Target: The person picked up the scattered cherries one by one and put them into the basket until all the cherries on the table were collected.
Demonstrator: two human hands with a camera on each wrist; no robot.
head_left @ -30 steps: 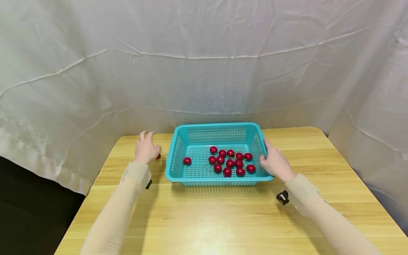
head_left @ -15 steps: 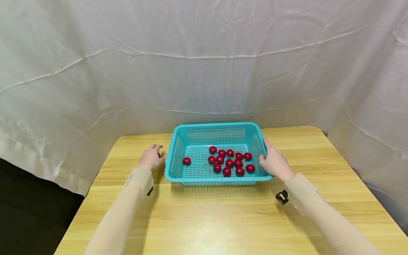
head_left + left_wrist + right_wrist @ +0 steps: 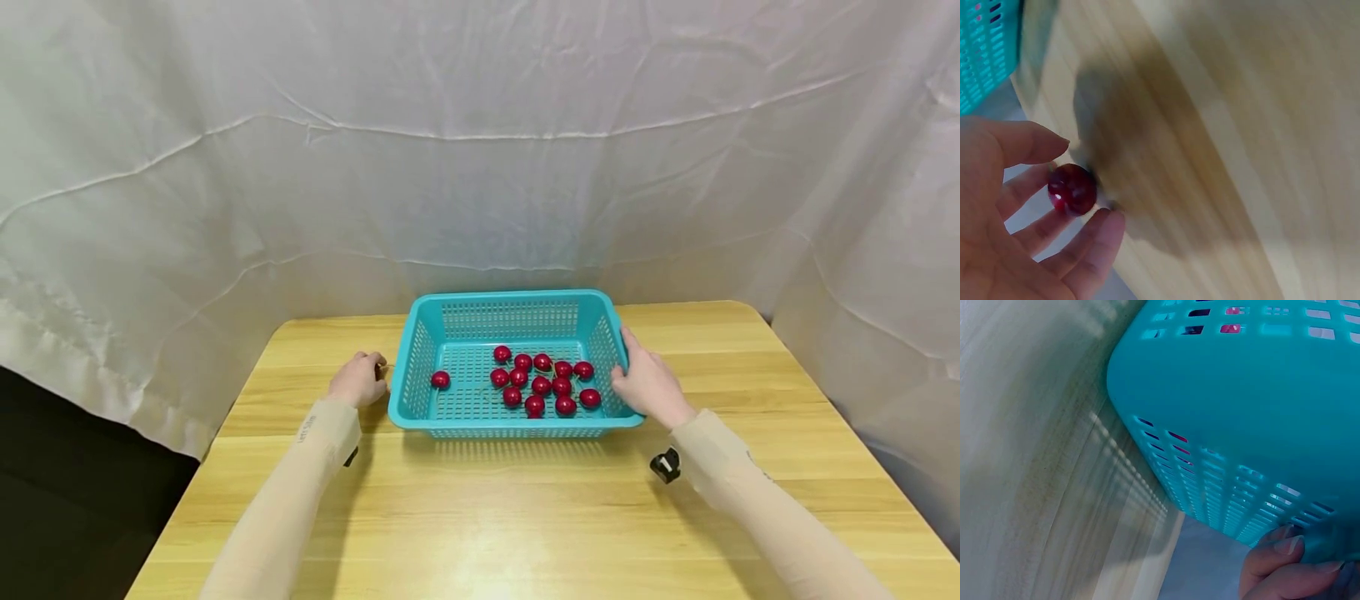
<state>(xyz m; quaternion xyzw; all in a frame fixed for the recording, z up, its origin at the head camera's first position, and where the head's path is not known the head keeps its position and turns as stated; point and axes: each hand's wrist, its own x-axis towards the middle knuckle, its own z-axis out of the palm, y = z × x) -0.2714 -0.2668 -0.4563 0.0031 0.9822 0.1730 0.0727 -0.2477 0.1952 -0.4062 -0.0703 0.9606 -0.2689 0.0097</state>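
Observation:
To the left of a turquoise plastic basket [image 3: 498, 432], my left hand [image 3: 358, 381] is low at the tabletop. In the left wrist view its thumb and fingers curve round a single shiny dark red cherry [image 3: 1072, 189], a narrow gap showing below the thumb tip. A thin stem pokes out beside those fingers in the head view. My right hand [image 3: 651, 383] grips the basket's right end, thumb over the rim; its curled fingers [image 3: 1282, 565] show at the wall in the right wrist view. Several red cherries [image 3: 542, 385] lie inside, mostly right of centre, with one cherry [image 3: 440, 380] apart at left.
The pale wooden table [image 3: 480, 517] carries the basket near its back edge. Behind and beside it hangs a light grey cloth [image 3: 480, 142]. Something black [image 3: 82, 492] fills the area off the table's left side.
My left hand has moved slightly right and nearer me, its fingers closing in round the cherry beside the basket. My right hand and the basket stay where they were.

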